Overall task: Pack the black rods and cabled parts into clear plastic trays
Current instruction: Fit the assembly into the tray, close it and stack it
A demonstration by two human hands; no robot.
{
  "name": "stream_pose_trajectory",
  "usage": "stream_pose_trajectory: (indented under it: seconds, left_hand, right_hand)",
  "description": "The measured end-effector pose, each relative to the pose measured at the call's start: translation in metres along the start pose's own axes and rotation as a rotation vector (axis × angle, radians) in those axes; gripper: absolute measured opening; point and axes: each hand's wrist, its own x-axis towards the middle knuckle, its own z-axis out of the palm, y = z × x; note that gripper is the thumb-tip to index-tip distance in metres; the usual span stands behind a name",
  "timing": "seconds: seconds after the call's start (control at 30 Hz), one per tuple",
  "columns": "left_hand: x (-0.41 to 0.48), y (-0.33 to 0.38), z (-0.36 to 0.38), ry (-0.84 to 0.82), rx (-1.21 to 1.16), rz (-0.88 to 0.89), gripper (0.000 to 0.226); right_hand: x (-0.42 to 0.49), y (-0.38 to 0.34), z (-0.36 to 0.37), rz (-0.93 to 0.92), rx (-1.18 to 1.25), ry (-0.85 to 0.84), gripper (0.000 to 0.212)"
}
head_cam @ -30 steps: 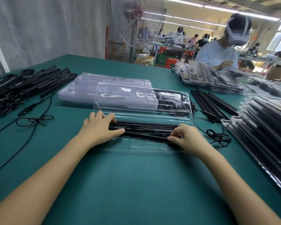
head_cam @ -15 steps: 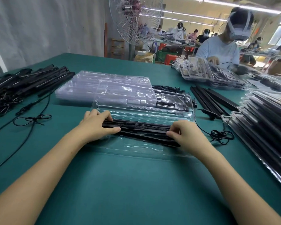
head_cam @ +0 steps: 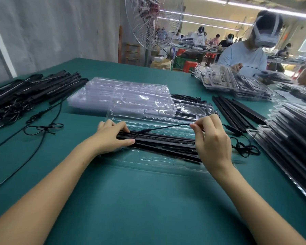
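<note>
An open clear plastic tray [head_cam: 148, 160] lies in front of me on the green table, its lid [head_cam: 154, 110] tipped up behind it. Several black rods [head_cam: 166, 141] lie lengthwise in the tray. My left hand [head_cam: 111, 137] grips the rods' left end, thumb in front and fingers over the top. My right hand [head_cam: 212, 138] is raised above the rods' right end and pinches a thin black cable [head_cam: 166, 128] that runs taut from the rods' left end to its fingertips.
A heap of black rods with cables [head_cam: 25, 92] lies far left, with loose cable [head_cam: 42, 128] trailing. Empty clear trays [head_cam: 99, 92] are stacked behind. Loose rods [head_cam: 237, 112] and packed trays [head_cam: 290, 138] sit right. A person [head_cam: 245, 55] works across the table; a fan [head_cam: 154, 20] stands beyond.
My right hand has left the rods' right end, risen and pinched the cable, pulling it taut above the rods. My left hand stays on the rods' left end.
</note>
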Motion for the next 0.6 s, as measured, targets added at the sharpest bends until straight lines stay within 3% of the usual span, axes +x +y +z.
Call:
stream_pose_trajectory:
  seconds: [0.07, 0.27, 0.4, 0.6]
  left_hand:
    - [0.000, -0.001, -0.006, -0.011, -0.001, -0.005, 0.011]
    - [0.000, 0.000, -0.012, -0.032, 0.011, -0.028, 0.033]
    - [-0.001, 0.000, -0.012, -0.027, -0.024, -0.019, 0.033]
    - [0.000, -0.001, -0.013, 0.010, -0.058, 0.035, 0.038]
  right_hand:
    - [0.002, -0.002, 0.003, 0.054, 0.060, 0.009, 0.015]
    - [0.004, 0.004, 0.008, 0.020, -0.045, 0.007, 0.008]
    - [0.002, 0.015, 0.010, -0.033, -0.153, -0.023, 0.034]
    - [0.004, 0.020, 0.012, -0.041, -0.121, -0.036, 0.038]
